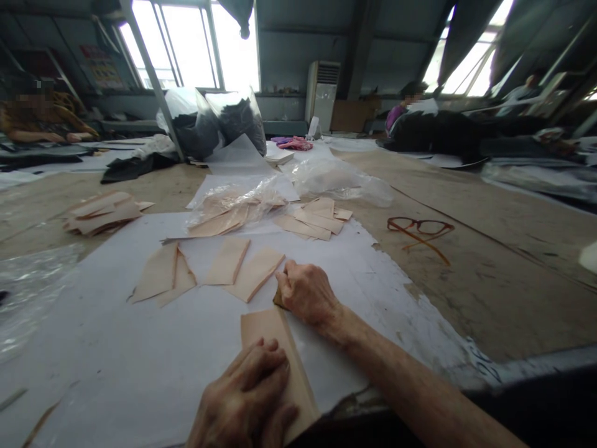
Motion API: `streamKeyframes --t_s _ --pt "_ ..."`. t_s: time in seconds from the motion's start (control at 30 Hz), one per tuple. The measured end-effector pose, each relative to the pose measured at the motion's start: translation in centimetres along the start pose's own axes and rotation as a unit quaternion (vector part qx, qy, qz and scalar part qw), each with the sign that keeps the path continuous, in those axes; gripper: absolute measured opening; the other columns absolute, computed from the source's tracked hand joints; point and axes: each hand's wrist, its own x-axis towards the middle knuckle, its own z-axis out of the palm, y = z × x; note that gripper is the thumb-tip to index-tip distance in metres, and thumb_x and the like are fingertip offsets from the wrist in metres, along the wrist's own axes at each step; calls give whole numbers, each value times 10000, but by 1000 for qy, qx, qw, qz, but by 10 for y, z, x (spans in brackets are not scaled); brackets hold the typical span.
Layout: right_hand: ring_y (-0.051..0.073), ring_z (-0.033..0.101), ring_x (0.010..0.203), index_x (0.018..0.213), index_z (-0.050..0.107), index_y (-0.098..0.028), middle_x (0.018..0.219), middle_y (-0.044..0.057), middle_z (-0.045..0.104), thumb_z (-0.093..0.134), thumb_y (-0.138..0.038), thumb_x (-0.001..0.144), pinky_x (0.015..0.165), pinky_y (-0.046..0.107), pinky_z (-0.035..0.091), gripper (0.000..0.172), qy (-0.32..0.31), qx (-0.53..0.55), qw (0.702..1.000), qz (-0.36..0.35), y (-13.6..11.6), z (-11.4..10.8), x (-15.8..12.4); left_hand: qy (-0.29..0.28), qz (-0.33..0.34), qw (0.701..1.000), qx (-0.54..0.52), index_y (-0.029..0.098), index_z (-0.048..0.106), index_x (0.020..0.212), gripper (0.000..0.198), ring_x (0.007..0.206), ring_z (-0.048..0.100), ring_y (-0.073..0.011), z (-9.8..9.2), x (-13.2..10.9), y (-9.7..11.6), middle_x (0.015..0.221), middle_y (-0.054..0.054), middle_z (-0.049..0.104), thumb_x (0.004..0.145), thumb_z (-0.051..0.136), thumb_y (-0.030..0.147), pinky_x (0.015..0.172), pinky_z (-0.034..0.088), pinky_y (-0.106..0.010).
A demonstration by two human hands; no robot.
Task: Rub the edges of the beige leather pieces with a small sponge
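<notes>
Tan strip (285, 354) half under left hand (242, 392), scrap (278, 299) mostly under right hand (305, 292)

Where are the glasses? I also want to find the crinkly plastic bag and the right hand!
Glasses (416, 220): head view, on the bridge.
Plastic bag (338, 180): head view, on its middle.
Right hand (305, 294): head view, on the back of the hand.

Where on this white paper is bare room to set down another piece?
The widest bare patch of the white paper sheet lies left of the left hand, below the row of tan cut pieces. A smaller patch lies right of the right hand, above its forearm. It is crowded above, around the plastic bag and the stacked pieces.
</notes>
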Motion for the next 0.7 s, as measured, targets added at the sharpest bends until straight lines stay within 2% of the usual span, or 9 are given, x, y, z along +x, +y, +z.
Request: streamKeyframes --t_s 0.13,0.2,0.27,0.3,0.37,0.47,0.57,0.63,0.7 --pt "144 582 610 778 583 -134 690 70 644 343 -259 864 532 223 333 285 18 62 994 85 3 -9 -10 11 -4 1000 -5 148 570 980 244 1000 559 -164 2 0 0 1012 -74 608 739 561 184 934 422 -231" --pt "121 564 576 720 579 -144 665 51 637 352 -255 859 510 210 318 288 -13 91 995 50 1 -14 -17 10 -6 1000 -5 150 572 979 241 1000 558 -162 2 0 1 1012 -70 607 741 561 187 936 418 -227" --pt "123 553 547 687 573 -150 638 46 630 389 -248 835 486 219 294 256 -46 77 996 -22 -3 -15 -20 3 -11 1000 -2 151 577 976 240 1000 558 -163 2 0 1 1015 -69 605 740 561 190 935 419 -224" --pt "131 554 545 691 572 -148 633 50 628 406 -243 823 481 227 283 233 -50 57 996 -48 -5 -14 -20 -2 -14 1000 1 151 579 976 241 1000 557 -163 2 -1 1 1016 -68 605 738 562 189 933 421 -223" --pt "147 565 566 730 572 -138 647 66 631 409 -236 818 485 238 273 210 -29 17 998 -53 -7 -8 -15 -3 -16 1000 1 150 581 975 244 998 559 -164 2 -1 2 1014 -69 606 733 565 181 930 422 -221" --pt "154 576 610 797 568 -122 712 85 637 361 -234 847 506 240 281 240 27 -9 1000 12 -1 2 -6 6 -18 1000 -11 152 581 971 248 987 567 -168 -1 0 2 1002 -70 609 724 564 170 924 427 -227" --pt "157 561 590 842 569 -113 719 99 632 335 -266 866 508 243 274 281 94 -24 984 149 15 1 2 2 -18 999 -42 157 560 1022 315 1001 561 -209 -6 0 1 1020 -85 603 718 576 237 911 444 -279" --pt "158 534 555 801 578 -125 655 91 616 353 -293 856 503 242 267 287 131 -6 961 243 27 -6 3 6 -16 998 -56 152 531 1079 337 1044 534 -228 -6 -1 1 1049 -101 594 751 533 227 912 443 -313" --pt "154 495 520 652 565 -152 573 69 578 394 -311 825 493 240 269 291 141 54 945 289 40 -14 2 25 -15 999 -44 142 520 1101 325 1077 510 -217 -1 -4 4 1048 -107 598 787 438 115 925 430 -319"
